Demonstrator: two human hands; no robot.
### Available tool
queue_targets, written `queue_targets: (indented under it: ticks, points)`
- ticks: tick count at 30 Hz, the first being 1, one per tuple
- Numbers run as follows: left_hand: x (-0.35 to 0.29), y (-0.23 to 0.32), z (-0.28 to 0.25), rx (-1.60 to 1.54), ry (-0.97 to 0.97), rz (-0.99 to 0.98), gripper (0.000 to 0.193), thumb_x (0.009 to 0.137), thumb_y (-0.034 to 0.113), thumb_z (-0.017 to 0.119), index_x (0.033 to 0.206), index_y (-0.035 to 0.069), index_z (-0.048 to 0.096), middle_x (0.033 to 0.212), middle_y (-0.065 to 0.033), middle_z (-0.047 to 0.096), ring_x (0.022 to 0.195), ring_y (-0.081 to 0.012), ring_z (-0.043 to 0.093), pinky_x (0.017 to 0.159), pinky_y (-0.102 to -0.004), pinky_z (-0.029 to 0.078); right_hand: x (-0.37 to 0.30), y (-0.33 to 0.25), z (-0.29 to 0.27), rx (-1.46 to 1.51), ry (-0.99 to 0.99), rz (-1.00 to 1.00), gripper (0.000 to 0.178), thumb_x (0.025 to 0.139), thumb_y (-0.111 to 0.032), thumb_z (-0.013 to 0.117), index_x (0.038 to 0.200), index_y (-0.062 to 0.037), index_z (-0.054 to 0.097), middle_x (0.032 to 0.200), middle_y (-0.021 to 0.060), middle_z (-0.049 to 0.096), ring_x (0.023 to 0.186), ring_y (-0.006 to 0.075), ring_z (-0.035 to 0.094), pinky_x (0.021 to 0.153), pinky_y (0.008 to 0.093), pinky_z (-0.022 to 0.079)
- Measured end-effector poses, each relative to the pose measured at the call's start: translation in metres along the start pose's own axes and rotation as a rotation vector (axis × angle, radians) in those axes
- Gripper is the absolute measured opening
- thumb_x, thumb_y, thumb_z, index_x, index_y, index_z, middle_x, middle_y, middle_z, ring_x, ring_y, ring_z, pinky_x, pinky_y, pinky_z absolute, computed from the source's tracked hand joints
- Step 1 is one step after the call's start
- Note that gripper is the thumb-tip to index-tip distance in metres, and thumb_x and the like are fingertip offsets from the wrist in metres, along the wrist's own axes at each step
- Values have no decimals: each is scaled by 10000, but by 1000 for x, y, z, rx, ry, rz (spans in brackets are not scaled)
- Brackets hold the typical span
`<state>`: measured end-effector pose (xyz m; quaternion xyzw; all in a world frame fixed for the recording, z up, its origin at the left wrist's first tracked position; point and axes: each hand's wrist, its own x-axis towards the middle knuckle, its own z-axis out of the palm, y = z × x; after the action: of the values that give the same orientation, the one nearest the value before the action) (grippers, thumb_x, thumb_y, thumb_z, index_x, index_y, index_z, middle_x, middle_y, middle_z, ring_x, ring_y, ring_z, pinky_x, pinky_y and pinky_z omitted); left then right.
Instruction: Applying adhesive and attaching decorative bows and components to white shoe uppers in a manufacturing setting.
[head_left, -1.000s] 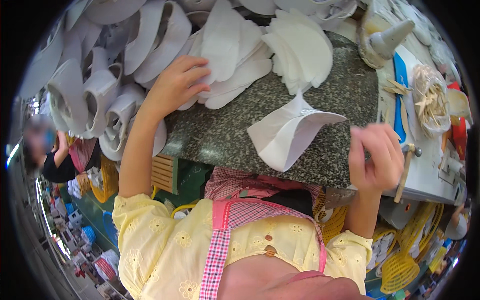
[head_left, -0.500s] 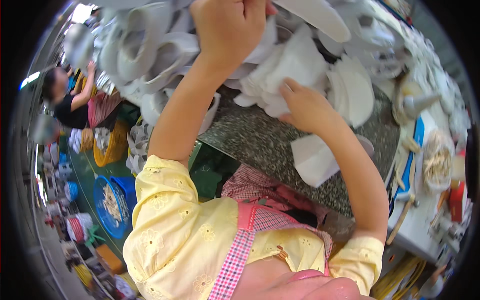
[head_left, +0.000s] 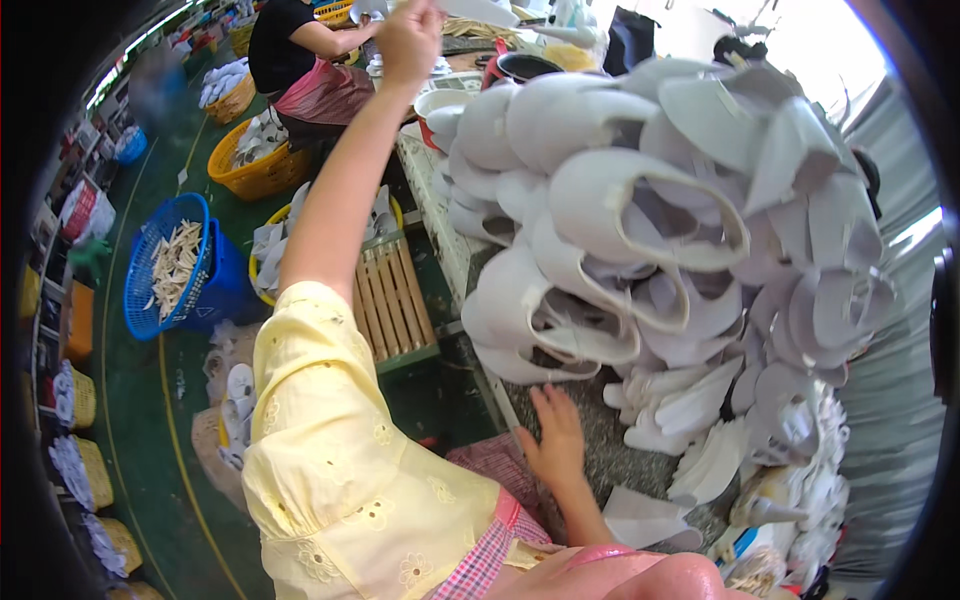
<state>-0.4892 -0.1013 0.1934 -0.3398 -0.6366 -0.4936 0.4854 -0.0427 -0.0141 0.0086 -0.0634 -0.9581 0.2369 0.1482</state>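
My left hand (head_left: 408,45) is stretched far out to the top of the view, its fingers closed. A flat white piece with a rounded end (head_left: 482,12) juts out from it to the right; its other end is hidden by the hand. Low over the dark speckled tabletop (head_left: 600,455), my right hand (head_left: 556,436) has its fingers apart and holds nothing. Just beyond its fingertips rises a big heap of white shoe uppers (head_left: 555,318). Stacked white flat pieces (head_left: 690,405) and a loose white sheet (head_left: 640,517) lie to its right.
A co-worker in black (head_left: 285,45) sits at the far left. On the green floor stand a blue basket of pale sticks (head_left: 135,290) and an orange basket of white pieces (head_left: 240,180). A slatted wooden rack (head_left: 395,300) is beside the table. A red-rimmed dark pot (head_left: 525,68) stands beyond the heap.
My view has swung left and farther out. My left hand has reached away with the white piece. My right hand has left the stacked flat pieces and is now by the tabletop's near edge.
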Motion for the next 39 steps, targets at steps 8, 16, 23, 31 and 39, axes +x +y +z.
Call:
queue_targets:
  ticks: [8, 16, 23, 31, 39]
  points:
    - [-37, -95, 143, -10, -299, -46, 240, 794, 87, 478, 989, 103, 617, 852, -158, 615, 813, -306, 585, 725, -387, 457, 6, 14, 25, 106, 22, 179, 485, 591, -106, 692, 1060, -97, 569, 1094, 178, 435, 974, 342, 491, 791, 385, 444]
    - [-44, -123, 168, 21, -881, -136, 239, 773, 78, 490, 965, 99, 631, 899, -127, 628, 811, -289, 603, 730, -349, 460, 3, 21, 28, 83, 11, 189, 349, 656, -147, 677, 996, -135, 599, 1082, 147, 459, 963, 324, 513, 753, 370, 467]
    - [-39, -125, 208, 188, -1067, -49, 185, 694, 6, 566, 849, 77, 638, 861, -135, 626, 831, -276, 601, 717, -363, 465, 8, 20, 25, 125, 53, 215, 383, 601, -149, 697, 972, -103, 611, 1024, 176, 518, 951, 364, 513, 804, 434, 415]
    - [-40, -139, 217, 350, -1197, -30, 57, 600, 47, 651, 616, 98, 631, 790, -82, 625, 873, -243, 565, 727, -336, 461, 19, 42, 23, 138, 27, 127, 390, 582, -144, 692, 959, -89, 607, 1029, 182, 523, 965, 385, 497, 823, 456, 393]
    - [-51, -130, 232, 433, -1132, -113, 94, 582, 71, 678, 669, 106, 671, 861, -75, 625, 1004, -256, 494, 824, -341, 443, 23, 51, 30, 104, 45, 136, 378, 586, -144, 691, 951, -91, 608, 1029, 179, 521, 961, 382, 498, 819, 454, 395]
